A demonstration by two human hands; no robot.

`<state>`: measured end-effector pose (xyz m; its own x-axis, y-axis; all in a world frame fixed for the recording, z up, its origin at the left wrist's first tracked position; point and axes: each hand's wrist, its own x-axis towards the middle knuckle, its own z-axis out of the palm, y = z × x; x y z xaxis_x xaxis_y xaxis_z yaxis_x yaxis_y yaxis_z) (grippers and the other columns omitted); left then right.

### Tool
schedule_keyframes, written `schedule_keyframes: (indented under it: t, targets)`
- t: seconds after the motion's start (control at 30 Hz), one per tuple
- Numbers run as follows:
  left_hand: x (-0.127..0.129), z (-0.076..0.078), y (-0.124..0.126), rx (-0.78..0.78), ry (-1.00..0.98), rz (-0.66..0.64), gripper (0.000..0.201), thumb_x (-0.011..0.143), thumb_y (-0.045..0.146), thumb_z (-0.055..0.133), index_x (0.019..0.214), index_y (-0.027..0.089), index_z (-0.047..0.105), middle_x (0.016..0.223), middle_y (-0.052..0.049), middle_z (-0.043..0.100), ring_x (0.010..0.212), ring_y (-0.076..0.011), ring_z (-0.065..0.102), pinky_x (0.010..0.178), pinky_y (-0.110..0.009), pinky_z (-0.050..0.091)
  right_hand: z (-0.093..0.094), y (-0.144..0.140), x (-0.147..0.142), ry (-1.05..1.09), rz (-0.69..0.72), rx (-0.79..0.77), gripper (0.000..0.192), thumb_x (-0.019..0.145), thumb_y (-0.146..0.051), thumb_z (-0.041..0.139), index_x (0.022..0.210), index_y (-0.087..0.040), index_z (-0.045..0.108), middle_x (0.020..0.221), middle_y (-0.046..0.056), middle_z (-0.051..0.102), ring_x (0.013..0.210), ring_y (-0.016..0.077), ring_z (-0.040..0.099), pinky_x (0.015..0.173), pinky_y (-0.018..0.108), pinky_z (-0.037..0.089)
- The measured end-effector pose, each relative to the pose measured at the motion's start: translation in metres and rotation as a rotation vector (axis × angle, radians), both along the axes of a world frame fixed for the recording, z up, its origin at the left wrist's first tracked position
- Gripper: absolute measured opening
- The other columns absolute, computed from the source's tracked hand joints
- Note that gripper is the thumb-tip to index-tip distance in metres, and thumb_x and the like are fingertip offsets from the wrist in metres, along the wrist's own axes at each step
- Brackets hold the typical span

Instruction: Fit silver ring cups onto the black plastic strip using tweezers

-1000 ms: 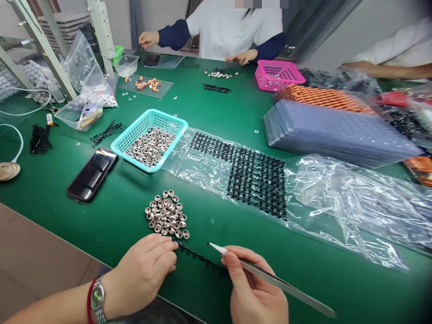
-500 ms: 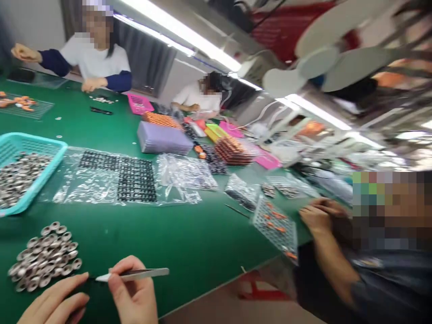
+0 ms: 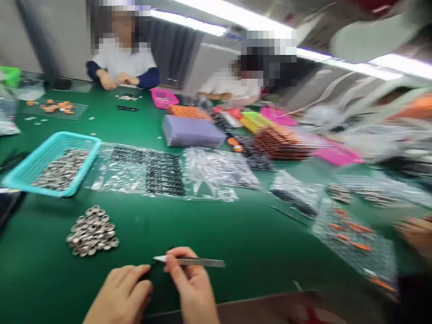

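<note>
Right grip (image 3: 192,283) pinches tweezers (image 3: 194,261); left grip's (image 3: 119,297) state unclear, on green table (image 3: 209,229) under ceiling striplights (image 3: 189,22).

I see a green table (image 3: 209,229). A pile of metal rings (image 3: 92,230) lies at nine o'clock, a teal basket (image 3: 50,163) at ten, clear bags of black parts (image 3: 158,172) centre, a purple stack (image 3: 191,131) at twelve, a pink basket (image 3: 164,97) beyond.
</note>
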<state>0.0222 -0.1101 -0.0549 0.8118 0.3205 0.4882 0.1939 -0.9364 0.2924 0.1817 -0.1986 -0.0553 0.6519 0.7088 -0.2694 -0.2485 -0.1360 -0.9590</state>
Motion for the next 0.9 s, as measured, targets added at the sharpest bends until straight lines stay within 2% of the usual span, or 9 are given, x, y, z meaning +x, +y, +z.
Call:
schedule_keyframes:
  t: [0.07, 0.17, 0.3, 0.37, 0.5, 0.73, 0.9]
  targets:
    - [0.015, 0.002, -0.014, -0.051, -0.034, -0.001, 0.026, 0.105, 0.012, 0.043, 0.092, 0.020, 0.064, 0.105, -0.007, 0.081, 0.085, -0.0184, 0.073, 0.075, -0.029, 0.055, -0.004, 0.000, 0.012, -0.024, -0.004, -0.022, 0.045, 0.080, -0.064, 0.080, 0.088, -0.021, 0.070, 0.077, 0.000, 0.067, 0.072, 0.0151, 0.062, 0.071, 0.026, 0.051]
    - [0.032, -0.010, -0.029, -0.024, -0.071, 0.009, 0.022, 0.105, 0.016, 0.047, 0.087, 0.018, 0.061, 0.104, -0.008, 0.079, 0.080, -0.0176, 0.068, 0.069, -0.031, 0.050, -0.008, 0.008, 0.019, -0.037, 0.010, -0.042, 0.046, 0.078, -0.065, 0.080, 0.088, -0.022, 0.069, 0.076, 0.001, 0.068, 0.069, 0.0158, 0.063, 0.065, 0.026, 0.052]
    - [0.041, -0.023, -0.038, 0.058, -0.044, -0.046, 0.020, 0.104, 0.021, 0.055, 0.085, 0.019, 0.060, 0.098, -0.006, 0.076, 0.083, -0.0182, 0.067, 0.064, -0.031, 0.044, 0.003, 0.020, 0.019, -0.062, 0.078, -0.046, 0.050, 0.075, -0.069, 0.080, 0.085, -0.022, 0.069, 0.074, 0.001, 0.068, 0.067, 0.0154, 0.062, 0.063, 0.026, 0.052]
    - [0.043, -0.024, -0.036, 0.089, -0.019, -0.082, 0.017, 0.103, 0.022, 0.058, 0.087, 0.019, 0.061, 0.096, -0.006, 0.075, 0.092, -0.0206, 0.068, 0.072, -0.031, 0.048, 0.009, 0.023, 0.021, -0.054, 0.156, -0.051, 0.050, 0.073, -0.069, 0.081, 0.083, -0.022, 0.069, 0.072, 0.001, 0.067, 0.066, 0.0151, 0.062, 0.062, 0.025, 0.053]
    - [0.047, -0.022, -0.033, 0.136, 0.093, -0.158, 0.013, 0.101, 0.025, 0.062, 0.088, 0.020, 0.064, 0.107, -0.010, 0.076, 0.116, -0.0262, 0.067, 0.102, -0.037, 0.050, 0.012, 0.026, 0.028, -0.002, 0.245, -0.067, 0.049, 0.072, -0.068, 0.083, 0.083, -0.022, 0.069, 0.067, 0.000, 0.064, 0.065, 0.0157, 0.063, 0.061, 0.025, 0.053]
    - [0.053, -0.030, -0.039, 0.147, 0.114, -0.157, 0.019, 0.103, 0.027, 0.059, 0.087, 0.019, 0.065, 0.109, -0.012, 0.079, 0.113, -0.0246, 0.072, 0.103, -0.035, 0.055, 0.010, 0.033, 0.034, -0.070, 0.215, -0.085, 0.056, 0.066, -0.074, 0.083, 0.078, -0.021, 0.070, 0.067, 0.001, 0.064, 0.064, 0.0154, 0.063, 0.060, 0.025, 0.053]
    - [0.059, -0.027, -0.041, 0.063, 0.170, -0.233, 0.017, 0.104, 0.027, 0.060, 0.092, 0.018, 0.067, 0.112, -0.012, 0.079, 0.112, -0.0238, 0.074, 0.106, -0.035, 0.055, 0.017, 0.036, 0.035, -0.142, 0.359, -0.104, 0.050, 0.076, -0.071, 0.078, 0.083, -0.022, 0.070, 0.074, 0.002, 0.068, 0.070, 0.0169, 0.065, 0.066, 0.027, 0.054]
